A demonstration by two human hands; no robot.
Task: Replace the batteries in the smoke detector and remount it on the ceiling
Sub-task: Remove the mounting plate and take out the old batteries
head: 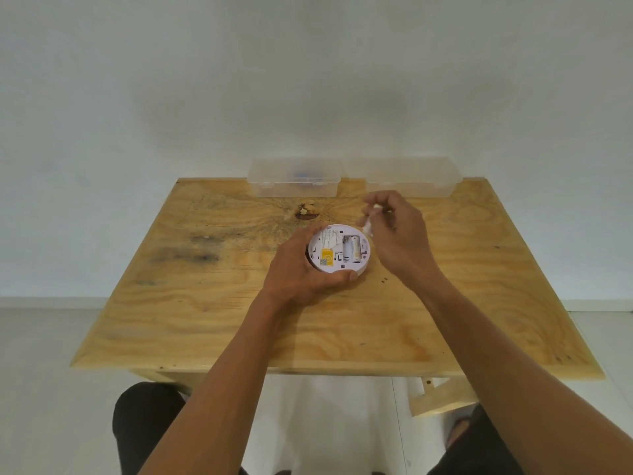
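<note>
— Where's our detector (339, 250)?
— Mid-desk (205, 320), back side up, our left hand (301, 269) clasping its near-left rim. One battery (355, 249) sits in the bay.
— And our right hand (399, 231)?
— Just right of it, grip pinching a second battery (368, 227) at the far-right rim.

White round smoke detector (337, 250), back up mid-table, one battery (355, 248) seated, a second battery (368, 226) tilted at its far-right rim.
</note>
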